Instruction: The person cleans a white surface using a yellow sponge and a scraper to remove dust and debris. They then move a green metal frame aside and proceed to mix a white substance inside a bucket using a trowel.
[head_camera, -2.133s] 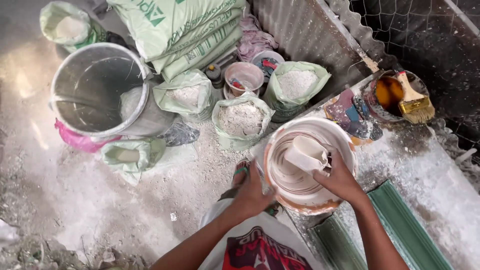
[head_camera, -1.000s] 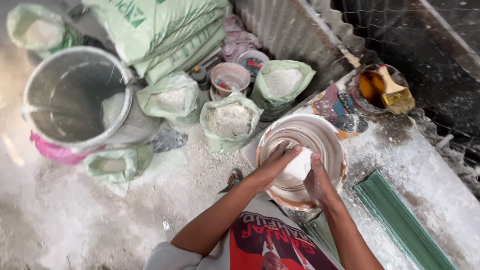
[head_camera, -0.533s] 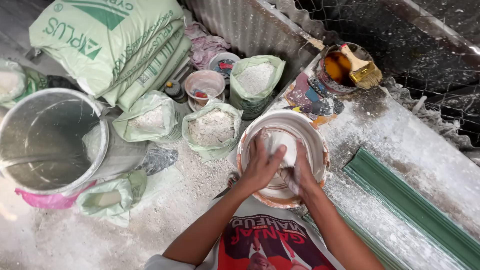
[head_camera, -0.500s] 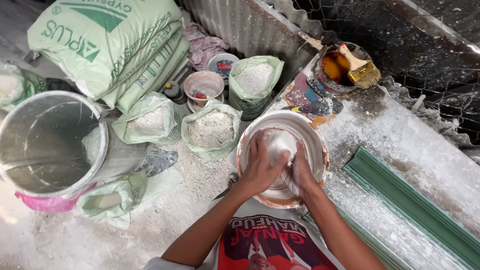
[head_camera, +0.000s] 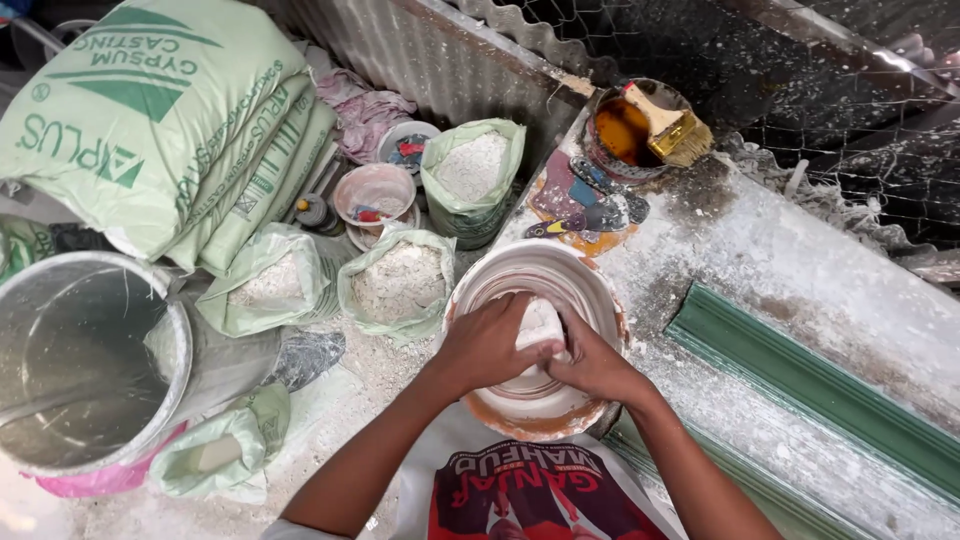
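Head view, one frame. A round bowl-shaped mould (head_camera: 540, 290), rim crusted white and orange, is seen at centre, resting at the edge of a dusty white bench (head_camera: 800, 270). Both hands are pressed inside it on a pale lump of plaster (head_camera: 541, 322).

Left hand (head_camera: 487, 345): fingers curled down over the 9 o'clock side of the lump, closed on it. Right hand (head_camera: 590, 365): fingers bent against the 4 o'clock side, touching the left fingertips; how tightly the lump is held cannot be told.

Handling, judged: the lump is taken to be soft, wet and slippery, easily torn, so it would best be cupped from both sides. The mould looks stiff and fairly heavy; the rim is the likely hold.

Surroundings: open sacks of white powder (head_camera: 395, 283) at 9 to 11 o'clock of the mould, a large metal bucket (head_camera: 85, 365) further at 9, a tin with brush (head_camera: 640, 128) at 1 o'clock, a green moulding strip (head_camera: 800, 375) at 3.
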